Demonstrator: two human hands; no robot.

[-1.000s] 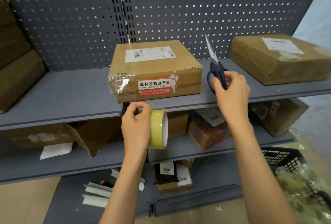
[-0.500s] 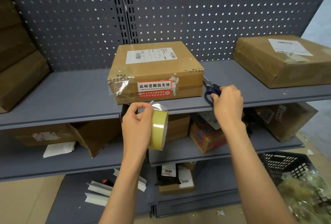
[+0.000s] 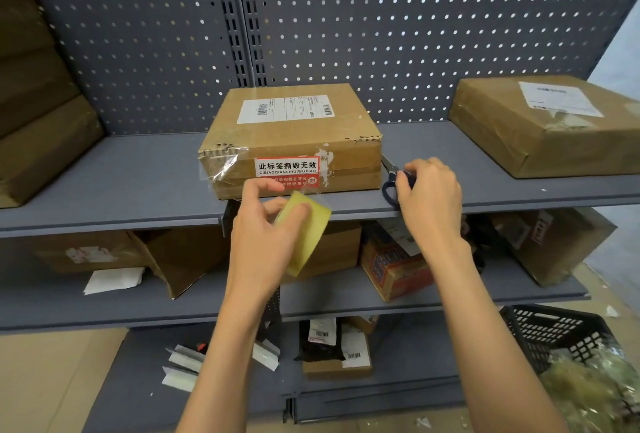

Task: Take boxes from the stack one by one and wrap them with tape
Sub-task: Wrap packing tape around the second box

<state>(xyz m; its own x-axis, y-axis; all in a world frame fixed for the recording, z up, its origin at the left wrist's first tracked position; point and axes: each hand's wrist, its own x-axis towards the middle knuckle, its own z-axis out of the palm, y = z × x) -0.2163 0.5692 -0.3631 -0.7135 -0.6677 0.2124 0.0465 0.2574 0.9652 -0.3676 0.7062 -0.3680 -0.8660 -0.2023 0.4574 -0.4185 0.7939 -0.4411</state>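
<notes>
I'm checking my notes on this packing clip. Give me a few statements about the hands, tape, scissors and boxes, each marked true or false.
1. The left hand holds the yellow roll of packing tape. True.
2. The right hand lifts the blue-handled scissors high above the shelf. False: the scissors lie low on the grey metal shelf, under the hand.
3. The brown cardboard box with a red label sits on that shelf. True.
4. The black plastic crate stands on the top shelf. False: it is down at floor level, lower right.
</notes>
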